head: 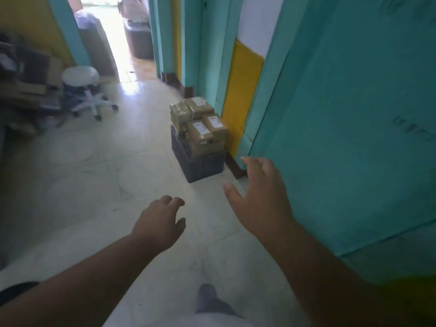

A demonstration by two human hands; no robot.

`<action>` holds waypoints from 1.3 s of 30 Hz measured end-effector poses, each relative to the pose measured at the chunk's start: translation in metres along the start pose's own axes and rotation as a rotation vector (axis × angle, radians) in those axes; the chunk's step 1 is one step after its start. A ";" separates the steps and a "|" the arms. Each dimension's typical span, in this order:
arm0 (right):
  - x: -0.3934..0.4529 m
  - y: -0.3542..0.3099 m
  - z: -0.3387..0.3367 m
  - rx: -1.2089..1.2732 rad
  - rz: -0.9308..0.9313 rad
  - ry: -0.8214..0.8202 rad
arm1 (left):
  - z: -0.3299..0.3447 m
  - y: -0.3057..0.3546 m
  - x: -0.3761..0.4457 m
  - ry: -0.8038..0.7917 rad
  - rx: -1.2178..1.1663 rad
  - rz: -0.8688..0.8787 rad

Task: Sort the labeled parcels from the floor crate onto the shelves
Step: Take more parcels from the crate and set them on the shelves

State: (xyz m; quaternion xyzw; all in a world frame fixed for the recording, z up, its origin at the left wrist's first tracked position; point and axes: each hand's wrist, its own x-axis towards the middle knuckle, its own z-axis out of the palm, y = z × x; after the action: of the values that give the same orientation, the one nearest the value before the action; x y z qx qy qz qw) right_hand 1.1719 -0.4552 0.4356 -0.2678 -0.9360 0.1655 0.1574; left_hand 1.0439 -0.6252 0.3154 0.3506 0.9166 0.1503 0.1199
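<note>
My foot (207, 297) is on the pale floor (106, 173), and both my hands reach forward empty, the left (160, 223) loosely curled, the right (259, 201) with fingers spread beside the teal wall (354, 114). Ahead, the dark crate (203, 165) sits on the floor against the wall, heaped with labeled brown parcels (200, 121). Farther left stands a white stool (81, 90).

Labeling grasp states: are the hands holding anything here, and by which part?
Nothing held. Left hand and right hand are both open and empty, short of the parcels in the crate.
</note>
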 end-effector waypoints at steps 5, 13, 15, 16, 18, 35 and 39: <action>0.129 -0.036 0.034 0.038 -0.049 -0.016 | -0.042 -0.052 0.079 0.033 -0.030 -0.106; 0.299 -0.089 0.121 0.052 0.022 0.040 | -0.083 -0.144 0.256 0.032 -0.092 -0.060; 0.331 -0.094 0.129 0.029 0.046 0.053 | -0.098 -0.155 0.300 -0.001 -0.094 -0.032; 0.346 -0.093 0.131 0.019 0.058 0.068 | -0.105 -0.156 0.322 -0.022 -0.103 -0.017; 0.376 -0.086 0.136 0.006 0.095 0.093 | -0.114 -0.156 0.366 -0.062 -0.102 0.018; 0.677 0.087 0.264 -0.091 0.204 -0.096 | -0.037 -0.137 0.738 -0.372 -0.065 -0.028; 0.721 0.123 0.322 -0.112 0.253 -0.214 | 0.006 -0.150 0.794 -0.435 -0.160 -0.182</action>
State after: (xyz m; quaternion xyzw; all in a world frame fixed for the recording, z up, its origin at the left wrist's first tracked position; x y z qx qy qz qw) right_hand 0.5217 -0.0296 0.2475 -0.3727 -0.9140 0.1594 0.0194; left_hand 0.3785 -0.1913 0.1654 0.2803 0.8821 0.1317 0.3549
